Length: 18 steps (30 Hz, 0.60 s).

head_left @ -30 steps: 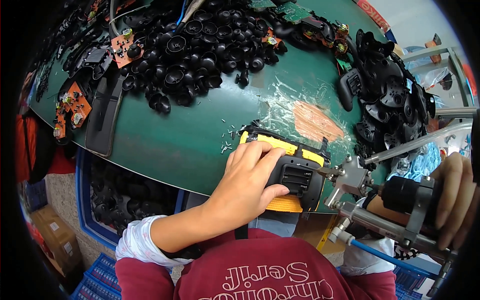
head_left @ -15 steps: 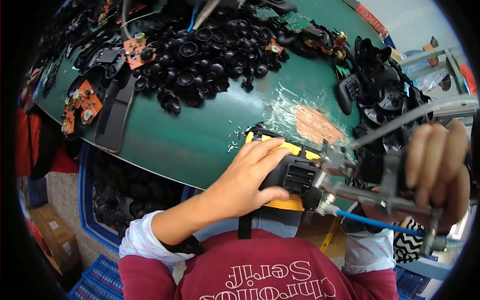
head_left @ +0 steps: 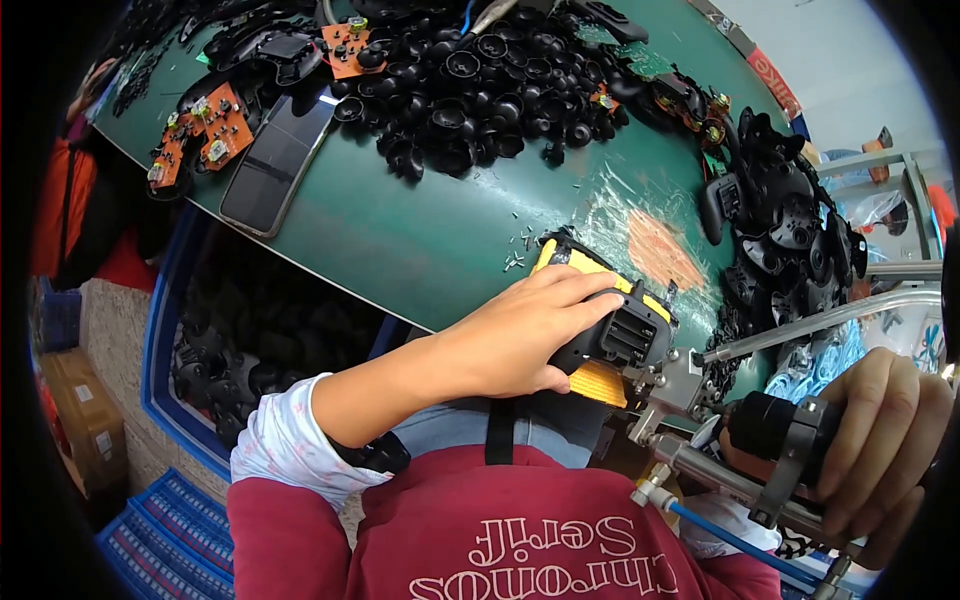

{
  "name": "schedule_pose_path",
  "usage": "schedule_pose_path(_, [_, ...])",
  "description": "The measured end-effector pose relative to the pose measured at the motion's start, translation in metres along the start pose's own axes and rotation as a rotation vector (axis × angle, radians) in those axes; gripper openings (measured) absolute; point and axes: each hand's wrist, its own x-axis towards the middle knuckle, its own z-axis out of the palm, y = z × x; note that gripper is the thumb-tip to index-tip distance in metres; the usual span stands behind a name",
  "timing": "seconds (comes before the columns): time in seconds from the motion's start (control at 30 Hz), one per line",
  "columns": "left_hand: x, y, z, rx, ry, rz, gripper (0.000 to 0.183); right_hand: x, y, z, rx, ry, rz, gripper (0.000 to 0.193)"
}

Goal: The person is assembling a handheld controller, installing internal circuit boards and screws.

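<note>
Nearest the camera, the right hand (head_left: 880,450) is wrapping its grip tightly around the black handle of a pneumatic screwdriver (head_left: 770,440), which is hanging in a metal bracket with a blue air hose (head_left: 730,540) trailing below it. The tool's metal head is sitting just beside the near edge of the green table (head_left: 420,230).

Just beyond it, the left hand (head_left: 520,335) is lying palm down over a yellow and black fixture (head_left: 615,320), its grip closing loosely over the top with the fingers (head_left: 570,290) stretching across the yellow edge and the thumb pressing along the near side. The fixture is resting at the table's near edge, touching the screwdriver's bracket.

Past the fixture, small screws (head_left: 520,250) are lying scattered near a worn orange patch (head_left: 660,250). To the right, black controller shells (head_left: 790,210) are piling up. Farther off, a heap of black thumbstick caps (head_left: 470,90) is covering the middle of the table, while orange circuit boards (head_left: 215,120) and a dark flat tray (head_left: 275,160) are lying toward the left.
</note>
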Motion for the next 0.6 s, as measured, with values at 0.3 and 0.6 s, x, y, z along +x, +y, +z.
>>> schedule_pose_path(0.3, [-0.010, -0.004, -0.004, -0.041, 0.033, 0.002, 0.089, 0.066, 0.085, 0.039, 0.081, -0.009, -0.223, 0.035])
schedule_pose_path(0.6, [-0.006, 0.000, -0.004, 0.021, 0.021, 0.035, 0.092, 0.070, 0.090, 0.008, 0.285, -0.343, -0.304, 0.042])
